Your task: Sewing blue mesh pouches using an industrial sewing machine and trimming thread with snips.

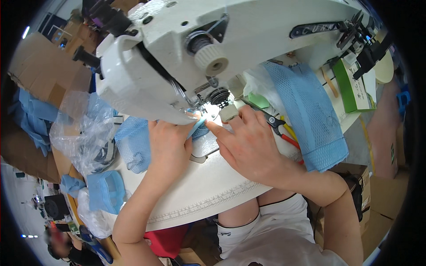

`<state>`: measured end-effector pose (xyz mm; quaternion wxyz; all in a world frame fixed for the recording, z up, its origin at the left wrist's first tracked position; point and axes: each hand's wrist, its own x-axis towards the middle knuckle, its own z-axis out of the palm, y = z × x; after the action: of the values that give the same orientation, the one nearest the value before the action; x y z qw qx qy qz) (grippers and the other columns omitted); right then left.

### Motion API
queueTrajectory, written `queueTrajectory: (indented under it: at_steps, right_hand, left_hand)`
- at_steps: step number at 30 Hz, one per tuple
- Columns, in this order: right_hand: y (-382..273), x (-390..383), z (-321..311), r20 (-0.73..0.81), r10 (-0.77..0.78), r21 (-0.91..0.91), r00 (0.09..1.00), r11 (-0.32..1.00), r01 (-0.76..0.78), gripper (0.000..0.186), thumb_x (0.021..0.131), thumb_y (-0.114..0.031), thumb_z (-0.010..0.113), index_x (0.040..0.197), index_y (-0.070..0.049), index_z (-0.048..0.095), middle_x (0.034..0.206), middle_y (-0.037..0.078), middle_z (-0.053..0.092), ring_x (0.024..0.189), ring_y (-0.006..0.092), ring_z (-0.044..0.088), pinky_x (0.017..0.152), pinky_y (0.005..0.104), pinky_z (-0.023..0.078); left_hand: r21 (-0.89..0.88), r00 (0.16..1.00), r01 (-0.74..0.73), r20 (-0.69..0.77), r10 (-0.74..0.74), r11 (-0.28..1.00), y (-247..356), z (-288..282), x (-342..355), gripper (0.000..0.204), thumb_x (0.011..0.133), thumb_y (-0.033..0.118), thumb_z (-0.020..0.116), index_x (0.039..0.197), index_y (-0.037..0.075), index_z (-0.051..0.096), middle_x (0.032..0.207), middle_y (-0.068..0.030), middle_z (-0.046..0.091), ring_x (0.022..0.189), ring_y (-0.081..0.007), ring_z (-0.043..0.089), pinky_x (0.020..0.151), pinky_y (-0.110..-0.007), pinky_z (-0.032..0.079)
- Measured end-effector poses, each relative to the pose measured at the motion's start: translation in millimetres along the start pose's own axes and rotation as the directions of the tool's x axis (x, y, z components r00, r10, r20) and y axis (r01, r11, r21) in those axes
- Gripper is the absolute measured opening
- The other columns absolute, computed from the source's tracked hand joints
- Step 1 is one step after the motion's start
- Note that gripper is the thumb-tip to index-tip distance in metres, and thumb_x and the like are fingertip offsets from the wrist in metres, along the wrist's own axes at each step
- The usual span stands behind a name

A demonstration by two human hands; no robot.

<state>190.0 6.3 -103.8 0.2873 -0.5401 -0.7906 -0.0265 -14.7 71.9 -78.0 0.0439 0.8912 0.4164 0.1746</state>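
Note:
At the white sewing machine [155, 84], both my hands are close to the lit needle area. My left hand [171, 144] is closed, pinching a light blue fabric strip [196, 127] in front of the presser foot. With fingers spread, my right hand [253, 148] rests on the machine bed; its index fingertip touches the strip, and its other fingertips are by a beige block [228, 113]. Blue mesh fabric [134, 144] lies to the left of my left hand. The needle tip is too small and bright to make out.
Blue mesh [306, 115] drapes over the table's right side, beside red-and-yellow-handled pliers [284, 132] and a green box [353, 86]. Clear plastic bags [84, 133] and a folded blue mesh piece [105, 190] sit at left. A printed ruler [199, 206] follows the table's front edge.

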Motion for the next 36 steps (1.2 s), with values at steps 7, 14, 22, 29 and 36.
queueTrajectory:
  at_steps: [7,14,22,29,36]
  right_hand:
    - [1,-3,5,0.022,0.061,0.077,0.998,0.995,-0.063,0.041,0.086,-0.015,0.073,0.127,-0.013,0.076,0.111,0.009,0.065,0.105,0.0288,0.058,0.091,0.0431,0.046]
    - [1,-3,9,0.049,0.006,0.171,0.999,0.985,-0.015,0.031,0.085,-0.016,0.067,0.115,-0.010,0.073,0.118,0.007,0.062,0.108,0.0244,0.056,0.089,0.0370,0.046]
    - [2,-7,9,0.066,-0.081,0.220,0.995,0.973,0.065,0.022,0.085,-0.014,0.069,0.104,-0.004,0.072,0.129,0.005,0.063,0.119,0.0227,0.056,0.095,0.0348,0.047]
    - [-2,-7,7,0.015,0.018,0.344,1.000,0.939,-0.022,0.033,0.084,-0.006,0.065,0.117,0.001,0.063,0.116,0.012,0.065,0.111,0.0261,0.059,0.092,0.0384,0.047]
    - [1,-6,14,0.003,0.117,0.362,0.993,0.926,-0.110,0.029,0.087,-0.010,0.071,0.114,-0.002,0.066,0.108,0.010,0.064,0.105,0.0288,0.059,0.090,0.0414,0.047]
  left_hand:
    - [0.063,0.998,-0.009,0.070,0.004,0.998,6,-2,-2,0.054,0.073,-0.008,0.065,0.126,0.005,0.069,0.111,-0.0181,0.071,0.104,-0.0401,0.067,0.090,-0.053,0.046]
    - [0.011,0.990,0.036,0.138,-0.037,0.999,-16,-29,1,0.029,0.094,0.015,0.077,0.119,0.002,0.070,0.103,-0.0199,0.074,0.093,-0.0421,0.068,0.079,-0.048,0.054]
    - [-0.110,0.822,0.431,0.457,-0.339,0.896,-37,-48,16,0.038,0.095,0.031,0.085,0.117,0.000,0.076,0.097,-0.0103,0.081,0.079,-0.0072,0.068,0.066,-0.027,0.053]
    - [0.007,0.930,-0.221,0.301,0.209,0.975,16,-64,4,0.059,0.069,0.039,0.095,0.115,0.007,0.075,0.089,-0.0032,0.070,0.082,-0.0242,0.061,0.080,-0.038,0.044]
    - [0.102,0.997,0.016,0.070,-0.024,0.995,26,-47,-8,0.059,0.075,0.042,0.093,0.117,0.006,0.072,0.098,-0.0061,0.066,0.088,-0.0269,0.058,0.088,-0.040,0.039]
